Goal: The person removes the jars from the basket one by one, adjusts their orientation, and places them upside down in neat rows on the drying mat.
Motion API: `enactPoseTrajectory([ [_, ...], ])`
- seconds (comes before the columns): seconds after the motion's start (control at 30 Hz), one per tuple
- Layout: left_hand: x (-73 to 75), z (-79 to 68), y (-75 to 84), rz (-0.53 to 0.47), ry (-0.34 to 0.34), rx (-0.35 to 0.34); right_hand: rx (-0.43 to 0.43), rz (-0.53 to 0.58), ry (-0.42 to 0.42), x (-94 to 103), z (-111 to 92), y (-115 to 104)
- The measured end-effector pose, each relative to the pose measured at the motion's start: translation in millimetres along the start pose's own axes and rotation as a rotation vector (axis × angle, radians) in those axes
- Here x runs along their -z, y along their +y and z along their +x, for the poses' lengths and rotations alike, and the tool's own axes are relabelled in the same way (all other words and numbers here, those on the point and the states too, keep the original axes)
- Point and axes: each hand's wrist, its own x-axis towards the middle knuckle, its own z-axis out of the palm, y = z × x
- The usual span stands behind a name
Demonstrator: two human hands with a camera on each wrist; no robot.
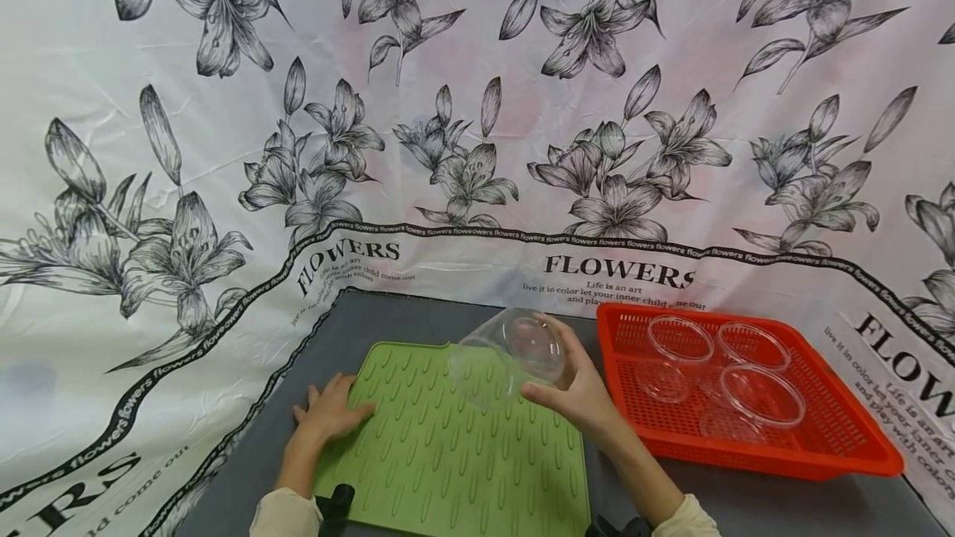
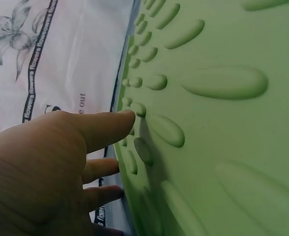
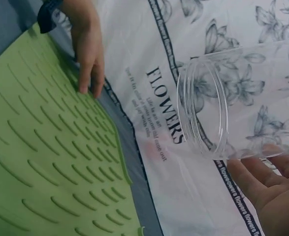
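A clear plastic jar point(image 1: 485, 371) is tilted sideways above the green drying mat point(image 1: 462, 446), its threaded mouth point(image 3: 203, 108) facing left in the right wrist view. My right hand point(image 1: 574, 379) grips it near the base, thumb on one side and fingers on the other. At the mat's left edge lies my left hand point(image 1: 328, 413), fingers spread and nothing held. Its thumb point(image 2: 110, 129) reaches over the raised ridges in the left wrist view, while the other fingers extend along the rim. Whether the thumb presses the mat is hard to tell.
To the right stands a red plastic basket point(image 1: 843, 446) with 3 clear jars point(image 1: 761, 396) upright in it. Grey cloth point(image 1: 254, 454) covers the table around the mat. A flower-printed curtain point(image 1: 477, 147) hangs behind and along the sides.
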Motion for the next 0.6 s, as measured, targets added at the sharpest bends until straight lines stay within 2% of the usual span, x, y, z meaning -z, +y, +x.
enactPoseTrajectory([
  [0.27,0.7,-2.0,-3.2,0.015,0.002,-0.020,-0.077,-0.080,0.026,-15.3,16.7,12.3],
  [0.6,-2.6,-3.0,-8.5,0.004,-0.001,-0.026,-0.112,-0.147,0.010,-37.2,37.1,31.0],
])
